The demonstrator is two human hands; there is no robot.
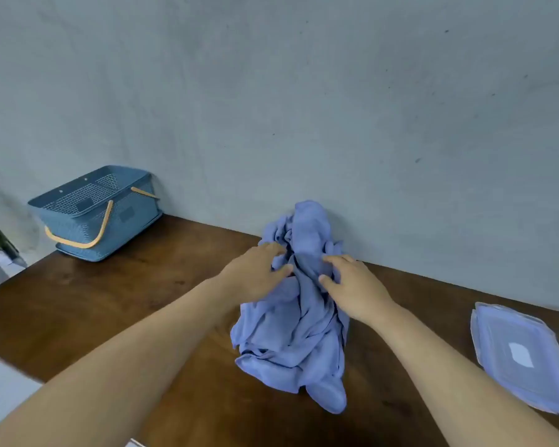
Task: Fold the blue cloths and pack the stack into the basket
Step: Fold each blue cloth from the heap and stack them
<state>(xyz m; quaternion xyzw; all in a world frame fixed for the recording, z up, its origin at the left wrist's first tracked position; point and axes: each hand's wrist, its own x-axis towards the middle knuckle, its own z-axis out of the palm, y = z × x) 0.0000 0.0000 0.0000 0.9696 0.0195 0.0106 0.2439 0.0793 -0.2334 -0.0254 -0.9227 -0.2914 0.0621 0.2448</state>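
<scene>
Left hand (255,273), right hand (357,287) — each gripping crumpled blue cloths (292,337), basket (78,228) well apart

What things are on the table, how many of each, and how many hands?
basket: 1
pile of blue cloths: 1 (the cloths in it cannot be counted)
clear plastic lid: 1 wholly in view
hands: 2, left hand and right hand
Total: 5
</scene>
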